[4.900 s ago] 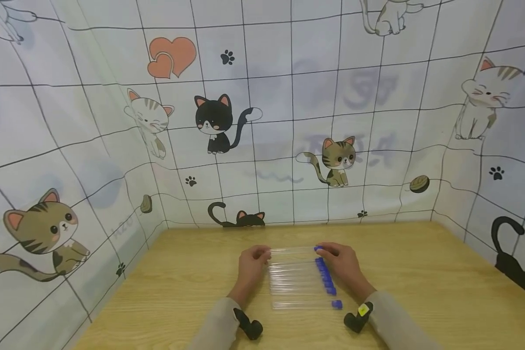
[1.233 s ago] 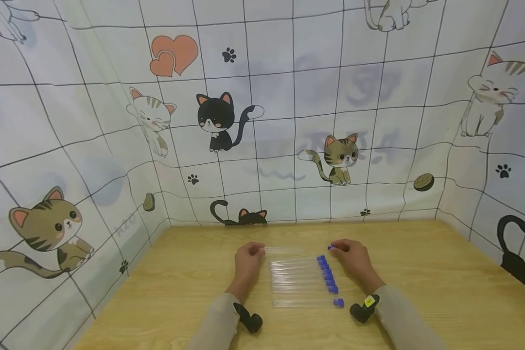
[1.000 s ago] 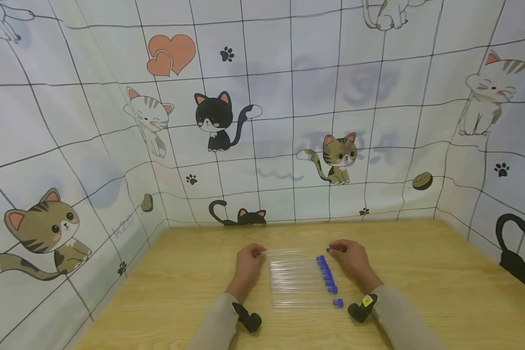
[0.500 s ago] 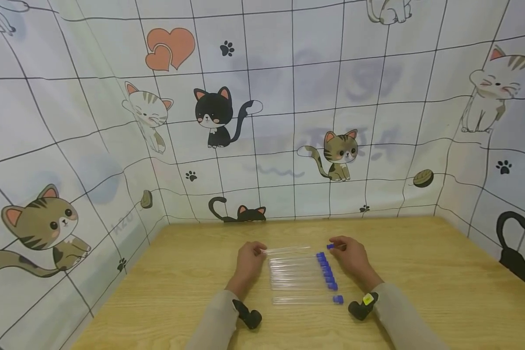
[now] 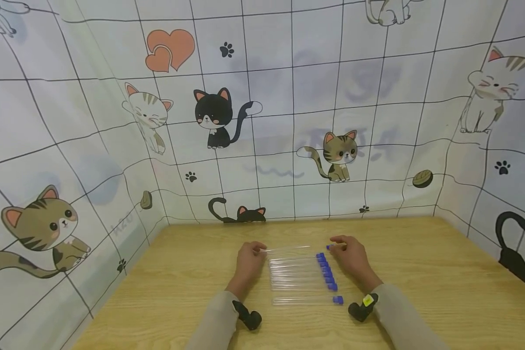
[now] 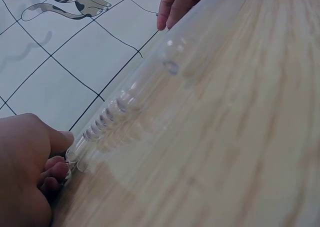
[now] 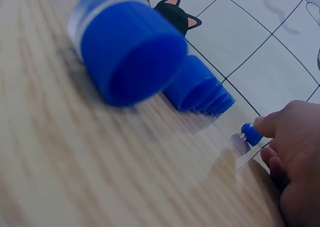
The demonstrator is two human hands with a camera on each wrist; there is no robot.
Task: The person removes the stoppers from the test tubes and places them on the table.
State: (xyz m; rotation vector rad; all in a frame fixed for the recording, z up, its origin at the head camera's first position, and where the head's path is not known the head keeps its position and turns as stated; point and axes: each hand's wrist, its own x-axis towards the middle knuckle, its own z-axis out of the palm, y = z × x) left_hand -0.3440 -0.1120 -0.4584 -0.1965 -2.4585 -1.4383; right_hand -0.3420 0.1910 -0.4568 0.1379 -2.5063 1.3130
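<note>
My left hand [image 5: 251, 258] pinches the closed end of a clear test tube [image 5: 290, 250] at the far side of a row of tubes. That tube has no cap on its right end. Across a small gap, my right hand [image 5: 352, 255] pinches a small blue cap [image 7: 251, 134] between thumb and fingers. Below lie several clear capped tubes [image 5: 294, 274] side by side, their blue caps [image 5: 326, 272] all to the right. Nearer me, apart from the row, lies another capped tube [image 5: 304, 301]; its cap [image 7: 135, 57] looms large in the right wrist view.
All this lies on a wooden table [image 5: 192, 272] with pale grain. Behind and at both sides hangs a white cloth [image 5: 271, 97] printed with cats and grid lines. Black wrist cameras [image 5: 250, 318] are strapped over the sleeves.
About five seconds ago the blue cap sat at the far tube's right end. It is now off, and my right hand has moved right with it. The left hand still holds the tube.
</note>
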